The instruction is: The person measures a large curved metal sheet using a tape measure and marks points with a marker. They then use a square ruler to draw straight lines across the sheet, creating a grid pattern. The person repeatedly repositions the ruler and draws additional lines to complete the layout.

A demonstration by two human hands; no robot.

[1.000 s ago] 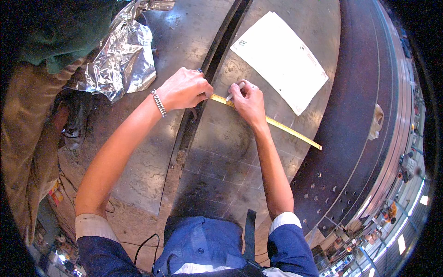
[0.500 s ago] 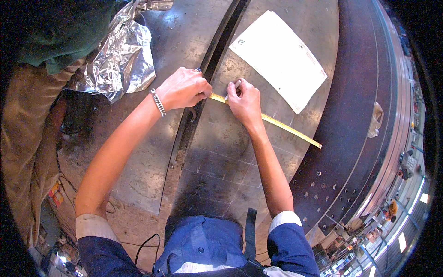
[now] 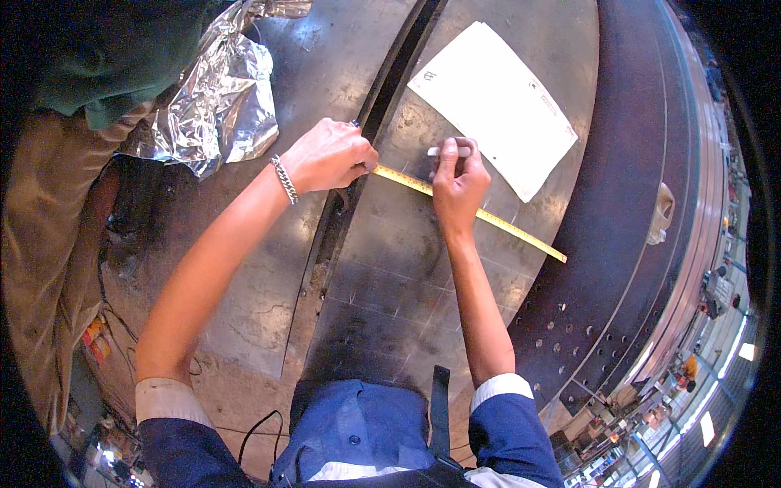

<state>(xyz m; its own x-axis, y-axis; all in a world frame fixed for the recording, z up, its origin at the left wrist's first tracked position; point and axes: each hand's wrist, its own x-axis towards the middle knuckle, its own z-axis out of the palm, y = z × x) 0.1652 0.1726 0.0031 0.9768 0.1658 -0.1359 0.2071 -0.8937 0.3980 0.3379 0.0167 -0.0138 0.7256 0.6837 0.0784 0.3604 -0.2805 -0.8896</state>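
scuffed metal plate (image 3: 390, 268) underlies the tape (image 3: 500, 224), which runs from the left hand (image 3: 335, 159), curled closed on its end, past the plate's right edge. the right hand (image 3: 460, 179) pinches a white stick (image 3: 435, 152), probably brittle. tape looks light, springy, best held by its edges.
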